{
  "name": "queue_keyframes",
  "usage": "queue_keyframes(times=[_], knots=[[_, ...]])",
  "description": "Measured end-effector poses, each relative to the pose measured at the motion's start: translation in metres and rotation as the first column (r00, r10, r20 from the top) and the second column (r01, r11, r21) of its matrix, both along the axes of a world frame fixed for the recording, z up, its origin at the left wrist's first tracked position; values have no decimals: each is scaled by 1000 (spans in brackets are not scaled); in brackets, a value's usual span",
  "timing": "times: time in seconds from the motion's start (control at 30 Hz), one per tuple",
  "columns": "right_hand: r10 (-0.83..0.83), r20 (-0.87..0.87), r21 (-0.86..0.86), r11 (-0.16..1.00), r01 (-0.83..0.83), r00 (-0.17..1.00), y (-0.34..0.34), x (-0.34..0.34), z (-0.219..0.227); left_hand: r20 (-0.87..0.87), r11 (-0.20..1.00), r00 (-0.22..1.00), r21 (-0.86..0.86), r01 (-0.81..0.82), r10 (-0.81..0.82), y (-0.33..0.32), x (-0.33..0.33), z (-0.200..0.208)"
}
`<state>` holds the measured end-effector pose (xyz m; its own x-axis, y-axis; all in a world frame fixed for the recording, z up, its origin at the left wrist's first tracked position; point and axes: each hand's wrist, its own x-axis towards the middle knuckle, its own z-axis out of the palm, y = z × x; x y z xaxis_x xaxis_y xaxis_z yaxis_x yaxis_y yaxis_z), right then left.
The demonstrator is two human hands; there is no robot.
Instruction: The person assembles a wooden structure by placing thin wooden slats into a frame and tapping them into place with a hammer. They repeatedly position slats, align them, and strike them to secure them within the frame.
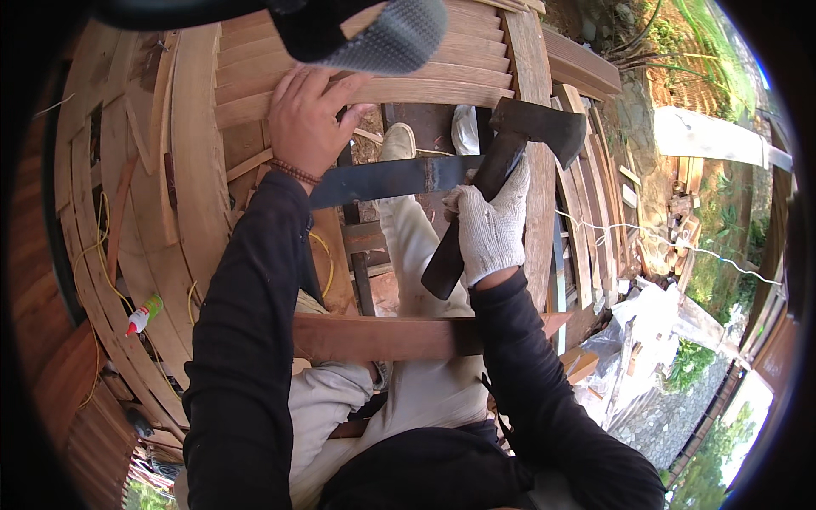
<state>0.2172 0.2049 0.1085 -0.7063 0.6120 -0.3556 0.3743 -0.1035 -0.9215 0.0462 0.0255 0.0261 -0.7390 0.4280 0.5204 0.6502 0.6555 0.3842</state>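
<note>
My left hand (310,119) is bare, with a beaded bracelet at the wrist. Its fingers lie spread against the lowest slat (425,91) of a louvred wooden panel, near that slat's left end. In a white knit glove, my right hand (497,225) is closed around the handle of an axe (552,132). The dark axe head is up by the panel's right-hand upright (535,72), and the handle's lower end points down and left. Below my hands a dark flat bar (365,183) spans the opening. The gloved fingertips are partly hidden behind the handle.
A wooden rail (382,337) crosses in front of my legs. Planks (191,127) lie at left with a red-capped bottle (144,314) and yellow cord. Rightward are stacked boards, a white cable (671,242) and plastic sheeting (629,340). A black strap (391,38) hangs overhead.
</note>
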Motion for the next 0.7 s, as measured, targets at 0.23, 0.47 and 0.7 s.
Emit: queue_keyframes(times=[0.23, 0.47, 0.7], knots=[[120, -74, 64, 991, -115, 990, 35, 6, 19, 73, 989, 995, 136, 51, -61, -8, 2, 14], [416, 374, 600, 572, -559, 829, 172, -62, 54, 92, 989, 991, 101, -110, 101, -30, 18, 38], [731, 493, 671, 26, -741, 472, 211, -156, 43, 74, 993, 991, -61, -102, 107, -41, 8, 29]])
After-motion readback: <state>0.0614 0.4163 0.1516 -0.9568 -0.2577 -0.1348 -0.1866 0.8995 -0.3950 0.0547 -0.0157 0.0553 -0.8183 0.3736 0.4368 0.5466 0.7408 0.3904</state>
